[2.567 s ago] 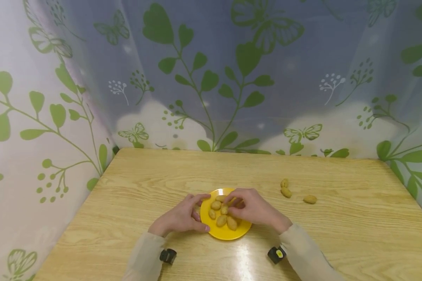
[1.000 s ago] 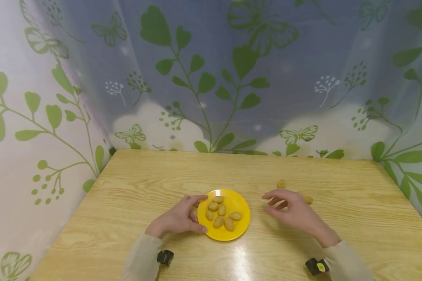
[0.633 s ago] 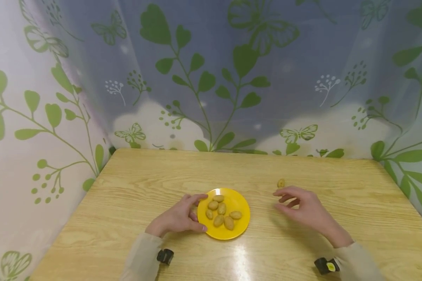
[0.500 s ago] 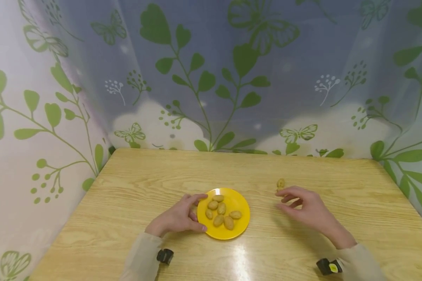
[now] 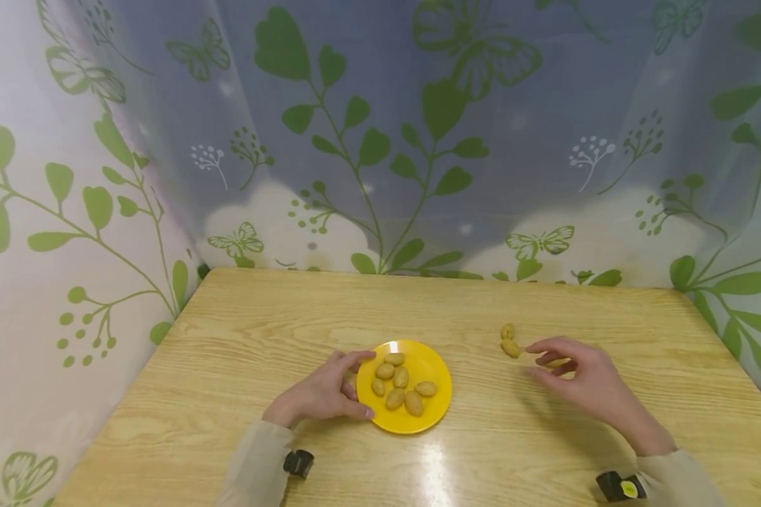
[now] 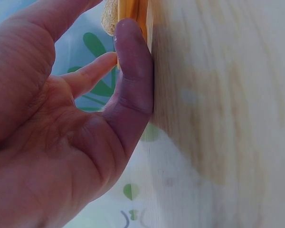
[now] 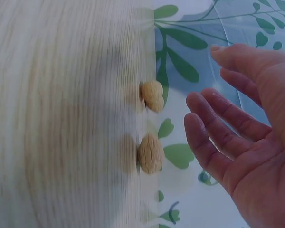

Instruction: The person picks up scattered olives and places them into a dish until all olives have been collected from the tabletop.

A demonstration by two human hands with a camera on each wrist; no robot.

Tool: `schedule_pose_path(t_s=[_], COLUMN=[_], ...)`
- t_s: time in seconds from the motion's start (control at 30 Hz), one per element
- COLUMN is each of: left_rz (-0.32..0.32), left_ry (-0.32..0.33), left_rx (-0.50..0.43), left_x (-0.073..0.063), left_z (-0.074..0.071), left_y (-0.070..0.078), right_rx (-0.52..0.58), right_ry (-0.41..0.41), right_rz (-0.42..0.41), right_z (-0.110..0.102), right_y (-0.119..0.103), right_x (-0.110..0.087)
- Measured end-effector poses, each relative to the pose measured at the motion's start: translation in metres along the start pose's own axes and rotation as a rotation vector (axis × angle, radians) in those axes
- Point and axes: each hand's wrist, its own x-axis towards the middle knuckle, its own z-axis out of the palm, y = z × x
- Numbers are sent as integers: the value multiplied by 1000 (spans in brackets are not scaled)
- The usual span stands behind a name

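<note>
My left hand (image 5: 320, 391) grips the left side of the yellow plate (image 5: 430, 362), thumb at the near rim and index finger at the far rim. Several oval tan nuts in wrinkled shells (image 5: 395, 398) lie on the plate. Off to the right, my right hand (image 5: 586, 377) hovers above the table, fingers slightly bent and apart from the thumb, holding nothing. A single furrowed nut (image 7: 151, 154) sits on the table below its fingertips, mostly hidden by the fingers in the head view. Just left of the fingertips lie two more nuts (image 5: 510, 348), close together.
The wooden table (image 5: 292, 310) reaches back to a curtain (image 5: 368, 141) printed with green leaves and butterflies, which also hangs along the left and right sides. Black wrist cameras (image 5: 299, 463) show below both hands.
My right hand has left the plate and moved right across the table, past the pair of nuts to the single one. A nut at the plate's right side now shows. The left hand stays put.
</note>
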Motion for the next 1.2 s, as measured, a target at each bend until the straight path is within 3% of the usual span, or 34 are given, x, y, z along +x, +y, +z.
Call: schedule_pose_path(t_s=[0.4, 0.83, 1.2], left_rz=[-4, -3, -12], left_ry=[-1, 9, 8], left_rx=[6, 10, 10], left_x=[0, -1, 0], left_z=[1, 1, 1], left_y=[0, 0, 0], right_rx=[-9, -77, -69], right_ry=[28, 26, -117], right_rz=[7, -67, 126], right_z=[-11, -19, -27], right_y=[14, 40, 58], right_x=[-7, -4, 2])
